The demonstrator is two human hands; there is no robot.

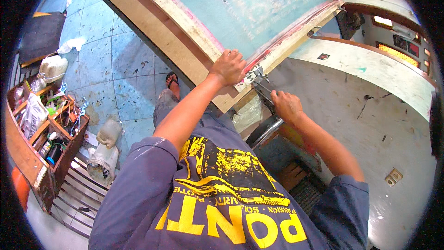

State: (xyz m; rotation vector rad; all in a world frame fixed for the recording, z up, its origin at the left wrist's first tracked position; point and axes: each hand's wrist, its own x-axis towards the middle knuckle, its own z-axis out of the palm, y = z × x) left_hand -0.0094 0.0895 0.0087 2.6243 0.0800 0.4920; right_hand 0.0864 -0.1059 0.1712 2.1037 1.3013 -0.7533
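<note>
A large screen-printing frame (194, 24), with pale wooden sides and blue-green mesh, lies slanted over a brown board (143, 14). My left hand (229, 67) is closed over its near corner, fingers curled on the wood. Just right of that corner, a small metal clamp (259, 72) sits against the frame's end. My right hand (287, 106) is closed at the near end of a thin metal bar (265, 86) that runs toward the clamp. The bar's exact kind is too small to tell. Red and pink stains line the mesh edges.
At left, a wooden box (69, 141) holds bottles, bags and loose odds and ends. Plastic jugs (109, 133) stand on the blue tiled floor (134, 90). A white wall (360, 125) with a socket (393, 177) is close on my right. A dark round rim (263, 129) shows below my right hand.
</note>
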